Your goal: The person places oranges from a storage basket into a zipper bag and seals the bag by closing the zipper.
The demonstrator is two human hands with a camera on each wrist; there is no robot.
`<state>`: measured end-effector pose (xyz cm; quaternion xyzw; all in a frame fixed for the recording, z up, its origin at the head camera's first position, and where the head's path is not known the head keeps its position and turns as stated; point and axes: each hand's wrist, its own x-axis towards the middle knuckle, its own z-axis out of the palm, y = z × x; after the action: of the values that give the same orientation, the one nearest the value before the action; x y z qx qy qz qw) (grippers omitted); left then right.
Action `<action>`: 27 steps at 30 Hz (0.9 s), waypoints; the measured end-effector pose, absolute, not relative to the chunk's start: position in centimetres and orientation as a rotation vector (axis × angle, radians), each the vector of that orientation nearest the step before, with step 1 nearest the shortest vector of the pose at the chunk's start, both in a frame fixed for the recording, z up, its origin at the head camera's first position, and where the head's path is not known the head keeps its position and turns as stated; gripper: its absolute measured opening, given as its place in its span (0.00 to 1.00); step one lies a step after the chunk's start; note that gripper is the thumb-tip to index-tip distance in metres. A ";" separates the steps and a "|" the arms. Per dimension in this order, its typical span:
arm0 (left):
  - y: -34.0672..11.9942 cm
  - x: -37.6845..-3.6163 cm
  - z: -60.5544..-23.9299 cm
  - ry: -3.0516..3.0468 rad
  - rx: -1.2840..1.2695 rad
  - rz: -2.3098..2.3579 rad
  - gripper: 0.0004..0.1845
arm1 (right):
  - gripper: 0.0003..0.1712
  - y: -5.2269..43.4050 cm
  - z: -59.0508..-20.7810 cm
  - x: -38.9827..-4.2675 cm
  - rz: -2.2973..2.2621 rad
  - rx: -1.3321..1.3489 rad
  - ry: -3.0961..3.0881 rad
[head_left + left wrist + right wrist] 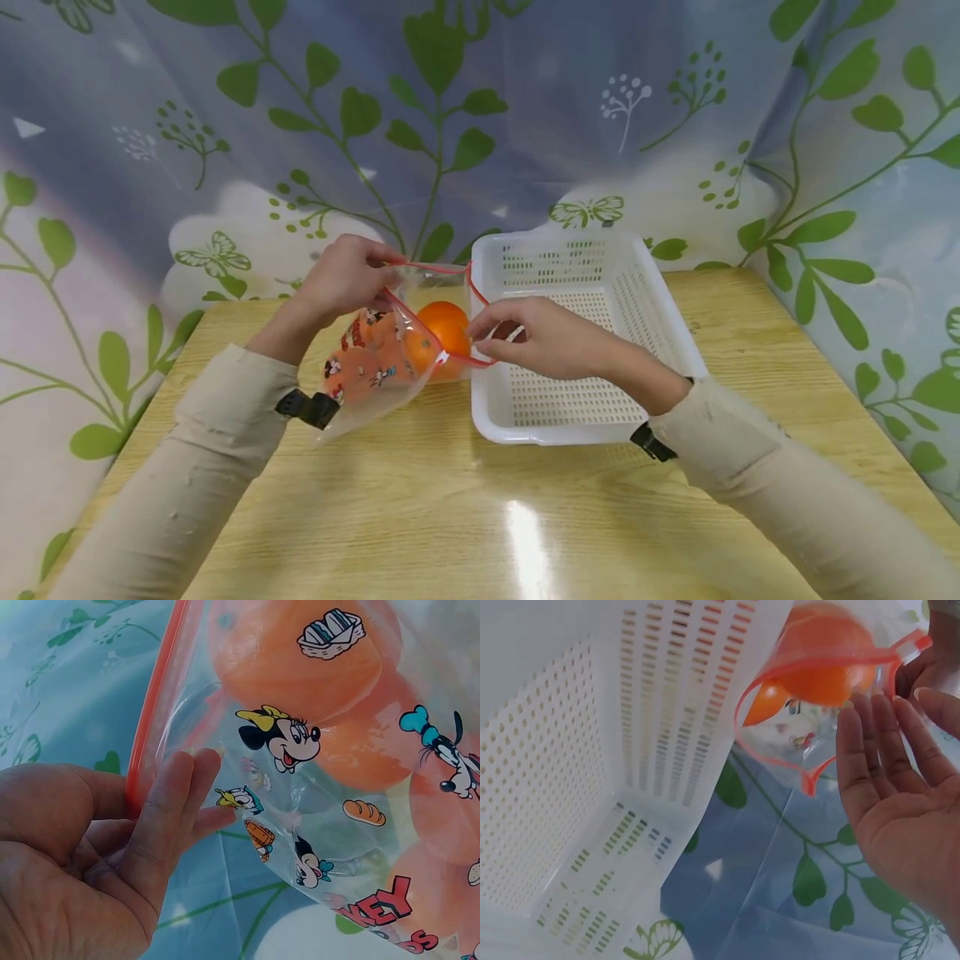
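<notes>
A clear zip bag [386,400] printed with cartoon characters lies on its side with several oranges inside. Its mouth, edged by a red zip strip [155,712], gapes toward the basket; a white slider [442,357] sits on the strip. My left hand [348,279] pinches the bag's edge at the strip between thumb and fingers. One orange [444,327] rests just inside the mouth. My right hand [540,333] is at the mouth over the basket's left rim, fingertips close to that orange. In the right wrist view its fingers [889,742] extend, with nothing in the palm.
A white perforated plastic basket [667,317] stands right of the bag, under my right forearm. Both are on a wooden table [420,500]. Behind hangs a curtain [540,108] printed with leaves and butterflies. Black straps [307,408] circle both wrists.
</notes>
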<state>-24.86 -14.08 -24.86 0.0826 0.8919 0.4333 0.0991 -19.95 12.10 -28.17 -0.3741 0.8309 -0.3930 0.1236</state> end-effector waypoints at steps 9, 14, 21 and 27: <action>-14.5 -24.7 -24.7 2.645 0.232 1.308 0.17 | 0.09 11.0 -28.4 -18.6 -1.113 -1.111 2.442; -14.6 -24.7 -24.4 2.657 0.213 1.322 0.17 | 0.07 10.7 -28.5 -18.3 -1.093 -1.115 2.450; -15.1 -24.7 -23.6 2.686 0.190 1.294 0.18 | 0.07 10.5 -28.7 -18.2 -1.039 -1.102 2.472; -15.7 -24.8 -22.5 2.739 0.223 1.239 0.18 | 0.10 10.3 -28.7 -18.1 -1.005 -1.083 2.464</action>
<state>-24.77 -15.73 -22.47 0.0737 0.9068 0.4102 0.0638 -18.13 10.31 -28.74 -0.3735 0.8499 -0.3468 0.1338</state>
